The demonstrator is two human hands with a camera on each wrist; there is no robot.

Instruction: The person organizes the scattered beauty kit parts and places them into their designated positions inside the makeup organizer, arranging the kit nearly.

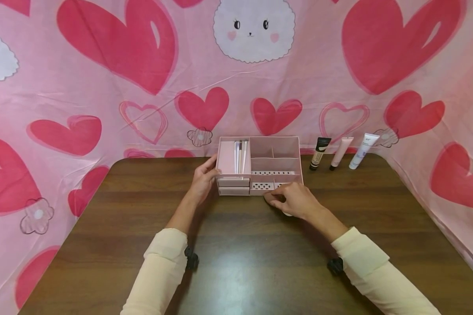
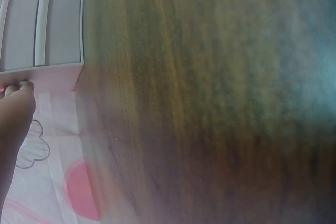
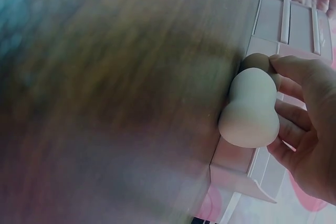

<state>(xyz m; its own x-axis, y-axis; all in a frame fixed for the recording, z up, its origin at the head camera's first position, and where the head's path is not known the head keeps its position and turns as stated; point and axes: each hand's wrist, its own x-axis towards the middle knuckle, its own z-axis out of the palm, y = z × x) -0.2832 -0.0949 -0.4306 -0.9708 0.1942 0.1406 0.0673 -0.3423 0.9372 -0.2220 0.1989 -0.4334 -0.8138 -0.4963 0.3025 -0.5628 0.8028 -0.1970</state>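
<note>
A pink desktop organizer with two small drawers at its lower left stands against the backdrop. My left hand rests on its left side, thumb near the front corner and fingertips against the side wall. My right hand is low at the organizer's front right compartments. Thumb and finger pinch a brown makeup sponge. A cream, gourd-shaped makeup sponge lies against the other fingers. In the head view the hand mostly covers both sponges. Several slim brushes lie on the organizer's upper left section.
Right of the organizer stand a black-capped tube, a pink tube and a white tube. The wooden table stretches toward me. A pink heart-print cloth hangs behind it.
</note>
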